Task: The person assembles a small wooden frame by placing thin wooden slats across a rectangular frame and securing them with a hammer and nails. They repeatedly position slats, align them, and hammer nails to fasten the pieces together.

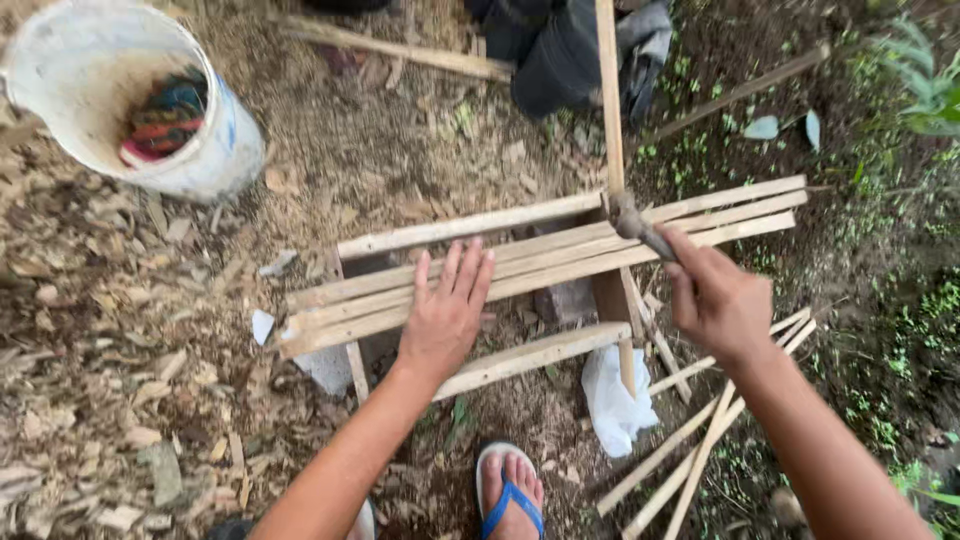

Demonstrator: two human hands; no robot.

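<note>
My left hand (445,310) lies flat, fingers spread, on a row of several split bamboo slats (560,255) laid across a low wooden frame (530,357) on the ground. My right hand (715,295) is closed around the handle of a hammer (640,228), whose dark head rests on the slats next to an upright bamboo stick (609,100). My foot in a blue sandal (510,490) stands just below the frame.
A white bucket (215,160) holding coloured cloth sits at the top left. A white plastic bag (612,405) lies under the frame. Loose bamboo strips (700,440) lie at the right. Another person's dark-clothed legs (555,45) are at the top. Dry chips cover the soil.
</note>
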